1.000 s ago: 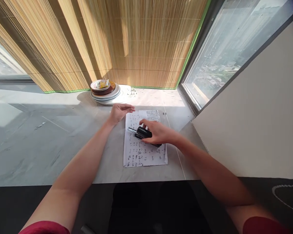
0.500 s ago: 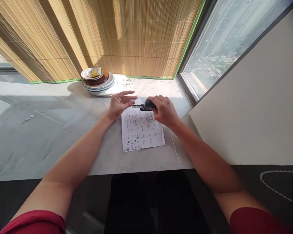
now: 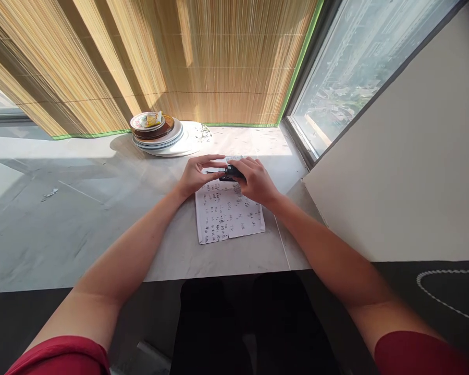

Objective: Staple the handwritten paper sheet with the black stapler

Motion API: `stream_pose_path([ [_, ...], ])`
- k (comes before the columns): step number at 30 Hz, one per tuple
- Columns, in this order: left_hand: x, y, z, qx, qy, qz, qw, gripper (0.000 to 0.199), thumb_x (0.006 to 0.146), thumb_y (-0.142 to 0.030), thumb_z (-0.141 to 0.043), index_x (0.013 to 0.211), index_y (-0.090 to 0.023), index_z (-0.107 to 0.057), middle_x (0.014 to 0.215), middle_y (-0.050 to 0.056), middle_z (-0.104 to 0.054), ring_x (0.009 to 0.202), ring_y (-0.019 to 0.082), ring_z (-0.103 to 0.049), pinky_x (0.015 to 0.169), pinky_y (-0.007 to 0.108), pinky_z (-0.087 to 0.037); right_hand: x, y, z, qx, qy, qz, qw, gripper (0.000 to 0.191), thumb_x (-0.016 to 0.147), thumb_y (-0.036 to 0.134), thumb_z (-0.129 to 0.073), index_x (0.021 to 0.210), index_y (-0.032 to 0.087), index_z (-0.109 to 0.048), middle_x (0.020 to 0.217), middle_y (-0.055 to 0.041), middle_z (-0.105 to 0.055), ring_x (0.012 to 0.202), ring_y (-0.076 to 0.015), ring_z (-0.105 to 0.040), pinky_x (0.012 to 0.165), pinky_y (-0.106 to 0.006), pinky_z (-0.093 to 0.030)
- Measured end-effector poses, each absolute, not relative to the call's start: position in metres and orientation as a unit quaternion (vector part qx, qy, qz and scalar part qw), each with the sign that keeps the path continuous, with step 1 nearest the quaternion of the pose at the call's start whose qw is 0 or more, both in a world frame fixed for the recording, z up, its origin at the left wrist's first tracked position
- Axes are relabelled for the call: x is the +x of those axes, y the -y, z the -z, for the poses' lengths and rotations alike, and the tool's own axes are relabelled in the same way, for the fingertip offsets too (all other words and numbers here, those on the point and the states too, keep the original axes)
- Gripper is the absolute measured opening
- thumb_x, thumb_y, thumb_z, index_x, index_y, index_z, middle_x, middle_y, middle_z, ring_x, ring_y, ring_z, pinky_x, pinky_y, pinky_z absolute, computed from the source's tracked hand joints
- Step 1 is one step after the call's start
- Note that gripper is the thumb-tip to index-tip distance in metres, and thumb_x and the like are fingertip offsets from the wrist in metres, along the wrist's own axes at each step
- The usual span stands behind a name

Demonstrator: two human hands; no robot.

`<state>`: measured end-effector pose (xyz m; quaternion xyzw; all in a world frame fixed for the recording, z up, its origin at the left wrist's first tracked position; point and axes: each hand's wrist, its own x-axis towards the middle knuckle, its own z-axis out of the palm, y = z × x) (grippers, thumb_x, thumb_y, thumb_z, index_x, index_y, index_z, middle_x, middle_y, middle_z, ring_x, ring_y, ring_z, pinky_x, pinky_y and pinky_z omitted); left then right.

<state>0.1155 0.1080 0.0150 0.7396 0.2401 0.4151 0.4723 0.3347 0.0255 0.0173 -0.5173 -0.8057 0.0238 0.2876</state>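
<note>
A black stapler (image 3: pixel 234 171) is held level just above a handwritten sheet of paper (image 3: pixel 230 216), its metal rail pointing left. My right hand (image 3: pixel 258 182) is closed around its back end. From the left, the thumb and fingers of my left hand (image 3: pixel 195 176) close about the stapler's front part. Any small piece between those left fingertips is hidden. The paper lies flat on the grey marble-look counter (image 3: pixel 168 250), with its upper part partly covered by both hands.
A stack of plates (image 3: pixel 158 138) with a small yellow packet (image 3: pixel 153 120) on top stands behind my left hand. Beyond hangs a bamboo blind (image 3: pixel 226 67). A window (image 3: pixel 347 94) and a white wall (image 3: pixel 422 166) are at right. Small scraps (image 3: pixel 49 195) lie far left.
My left hand has moved right, its fingers now reaching the stapler; a small pale piece at its fingertips before is out of sight. The right hand has shifted slightly left with the stapler.
</note>
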Motion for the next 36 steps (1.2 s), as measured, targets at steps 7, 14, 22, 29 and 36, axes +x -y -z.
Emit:
stream_pose_path([
  [7, 0.117, -0.107, -0.015, 0.736, -0.236, -0.387, 0.503, 0.066, 0.065, -0.05, -0.098, 0.121, -0.022, -0.079, 0.121, 0.013, -0.079, 0.113, 0.038, -0.076, 0.093, 0.052, -0.067, 0.336, -0.027, -0.017, -0.519, 0.805, -0.03, 0.285, 0.047, 0.095, 0.012, -0.05, 0.139, 0.028, -0.055, 0.115, -0.0082, -0.069, 0.11, -0.0292, -0.055, 0.093, -0.041, -0.04],
  [14, 0.116, -0.108, -0.014, 0.747, -0.228, -0.388, 0.489, 0.061, 0.068, -0.048, -0.097, 0.122, -0.023, -0.079, 0.119, 0.012, -0.08, 0.115, 0.037, -0.076, 0.099, 0.053, -0.065, 0.337, -0.027, -0.018, -0.522, 0.803, -0.025, 0.287, 0.048, 0.094, 0.012, -0.052, 0.138, 0.029, -0.055, 0.118, -0.0079, -0.069, 0.112, -0.0291, -0.055, 0.095, -0.041, -0.039],
  [22, 0.115, -0.11, -0.012, 0.765, -0.226, -0.387, 0.462, 0.057, 0.072, -0.046, -0.094, 0.122, -0.022, -0.079, 0.116, 0.011, -0.081, 0.114, 0.034, -0.076, 0.1, 0.051, -0.065, 0.34, -0.03, -0.014, -0.491, 0.807, -0.016, 0.328, 0.044, 0.094, 0.011, -0.052, 0.133, 0.03, -0.059, 0.113, -0.006, -0.072, 0.107, -0.0276, -0.058, 0.095, -0.041, -0.04],
  [29, 0.115, -0.108, -0.015, 0.776, -0.25, -0.385, 0.432, 0.056, 0.071, -0.051, -0.094, 0.117, -0.023, -0.081, 0.115, 0.011, -0.081, 0.112, 0.033, -0.077, 0.099, 0.049, -0.065, 0.344, -0.032, -0.013, -0.476, 0.806, -0.019, 0.351, 0.041, 0.094, 0.014, -0.056, 0.13, 0.031, -0.062, 0.113, -0.0051, -0.074, 0.108, -0.0285, -0.059, 0.095, -0.043, -0.041],
  [36, 0.113, -0.108, -0.015, 0.78, -0.26, -0.394, 0.411, 0.056, 0.072, -0.052, -0.093, 0.117, -0.021, -0.08, 0.109, 0.012, -0.082, 0.108, 0.032, -0.078, 0.099, 0.048, -0.065, 0.35, -0.035, -0.015, -0.471, 0.803, -0.044, 0.363, 0.039, 0.094, 0.015, -0.057, 0.129, 0.031, -0.064, 0.116, -0.0045, -0.074, 0.109, -0.0278, -0.061, 0.095, -0.044, -0.042],
])
